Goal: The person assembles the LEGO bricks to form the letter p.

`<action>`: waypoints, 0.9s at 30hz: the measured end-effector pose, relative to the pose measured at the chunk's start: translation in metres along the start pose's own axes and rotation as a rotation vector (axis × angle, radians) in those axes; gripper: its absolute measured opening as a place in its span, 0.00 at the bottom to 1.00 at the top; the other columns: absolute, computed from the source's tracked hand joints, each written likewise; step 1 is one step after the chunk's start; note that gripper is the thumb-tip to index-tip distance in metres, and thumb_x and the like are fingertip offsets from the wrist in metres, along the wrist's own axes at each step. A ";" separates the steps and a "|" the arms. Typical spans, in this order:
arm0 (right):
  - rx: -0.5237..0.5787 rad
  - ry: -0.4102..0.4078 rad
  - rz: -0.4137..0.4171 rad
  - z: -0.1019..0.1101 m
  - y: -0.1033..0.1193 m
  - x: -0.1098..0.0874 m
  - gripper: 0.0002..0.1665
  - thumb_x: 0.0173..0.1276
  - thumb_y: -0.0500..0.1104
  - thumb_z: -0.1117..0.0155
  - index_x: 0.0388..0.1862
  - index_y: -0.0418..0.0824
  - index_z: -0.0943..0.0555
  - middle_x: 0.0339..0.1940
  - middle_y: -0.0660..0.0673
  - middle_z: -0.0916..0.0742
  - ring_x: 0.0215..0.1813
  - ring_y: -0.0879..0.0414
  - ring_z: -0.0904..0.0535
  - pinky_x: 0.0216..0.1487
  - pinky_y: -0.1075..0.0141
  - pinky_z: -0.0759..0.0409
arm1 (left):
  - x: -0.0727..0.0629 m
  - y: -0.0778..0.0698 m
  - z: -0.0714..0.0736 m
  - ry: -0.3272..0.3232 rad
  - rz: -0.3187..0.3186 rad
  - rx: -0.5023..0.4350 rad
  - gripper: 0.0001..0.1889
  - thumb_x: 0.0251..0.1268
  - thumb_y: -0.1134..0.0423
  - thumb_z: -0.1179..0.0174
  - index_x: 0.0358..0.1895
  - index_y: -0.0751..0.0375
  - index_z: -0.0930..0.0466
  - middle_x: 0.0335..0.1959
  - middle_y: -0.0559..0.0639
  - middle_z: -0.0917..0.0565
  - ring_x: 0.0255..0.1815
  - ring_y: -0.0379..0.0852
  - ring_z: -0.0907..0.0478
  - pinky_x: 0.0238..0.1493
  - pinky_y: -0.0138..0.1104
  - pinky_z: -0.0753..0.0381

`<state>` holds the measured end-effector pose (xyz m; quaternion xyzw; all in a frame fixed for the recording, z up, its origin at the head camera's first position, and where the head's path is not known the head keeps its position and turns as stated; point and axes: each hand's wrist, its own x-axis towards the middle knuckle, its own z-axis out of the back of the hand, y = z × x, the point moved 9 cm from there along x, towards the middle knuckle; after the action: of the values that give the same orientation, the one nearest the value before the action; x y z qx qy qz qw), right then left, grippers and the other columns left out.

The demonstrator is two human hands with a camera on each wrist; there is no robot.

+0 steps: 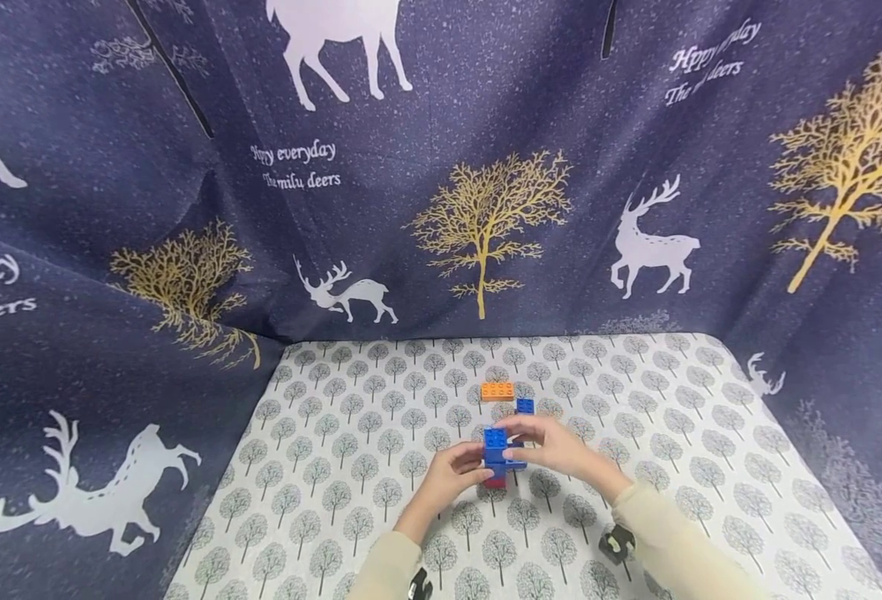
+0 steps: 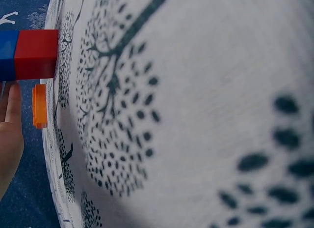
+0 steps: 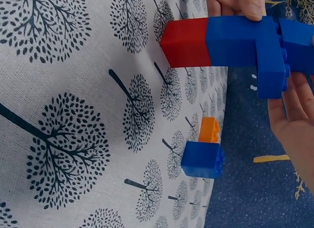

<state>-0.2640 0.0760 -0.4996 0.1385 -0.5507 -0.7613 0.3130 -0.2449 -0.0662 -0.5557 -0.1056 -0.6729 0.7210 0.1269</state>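
A stack of toy building bricks stands on the tablecloth, with a red brick at its foot and a blue brick directly above. Across that lies another blue brick, jutting out to the right. The uppermost blue brick looks slightly tilted over the studs in the right wrist view. My left hand holds the stack from the left, a fingertip on the lower blue brick. From the right, my right hand grips the uppermost blue brick between thumb and fingers.
Behind the stack lie an orange brick and a loose blue brick. The white tree-print tablecloth extends all around. A dark blue curtain with deer and trees hangs behind and at the sides.
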 end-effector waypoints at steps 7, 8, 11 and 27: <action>-0.071 -0.025 0.026 -0.002 0.009 -0.003 0.27 0.64 0.38 0.34 0.61 0.35 0.26 0.53 0.38 0.17 0.52 0.44 0.19 0.55 0.50 0.19 | -0.001 -0.007 0.000 0.010 -0.019 -0.008 0.21 0.56 0.71 0.33 0.54 0.71 0.23 0.54 0.65 0.20 0.55 0.61 0.22 0.60 0.40 0.22; -0.076 -0.027 0.032 -0.002 0.013 -0.004 0.26 0.64 0.37 0.34 0.61 0.34 0.26 0.53 0.37 0.17 0.51 0.43 0.19 0.55 0.49 0.19 | -0.001 -0.007 0.000 0.009 -0.019 -0.008 0.21 0.56 0.72 0.33 0.54 0.71 0.23 0.54 0.65 0.20 0.55 0.61 0.22 0.59 0.40 0.22; -0.088 -0.031 0.044 -0.002 0.027 -0.005 0.26 0.63 0.35 0.34 0.60 0.31 0.26 0.52 0.36 0.17 0.50 0.43 0.19 0.55 0.45 0.21 | -0.001 -0.008 0.000 0.007 -0.023 -0.007 0.21 0.56 0.72 0.33 0.54 0.71 0.24 0.53 0.66 0.20 0.55 0.61 0.22 0.60 0.41 0.22; -0.066 -0.088 0.045 -0.001 0.005 -0.001 0.23 0.62 0.42 0.30 0.56 0.38 0.21 0.53 0.41 0.17 0.52 0.50 0.19 0.57 0.48 0.21 | 0.003 0.002 0.000 0.013 -0.039 0.014 0.21 0.56 0.73 0.34 0.55 0.72 0.24 0.54 0.67 0.21 0.55 0.63 0.23 0.60 0.45 0.23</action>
<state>-0.2611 0.0748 -0.4959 0.0820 -0.5414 -0.7772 0.3102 -0.2477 -0.0657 -0.5580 -0.0963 -0.6691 0.7223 0.1462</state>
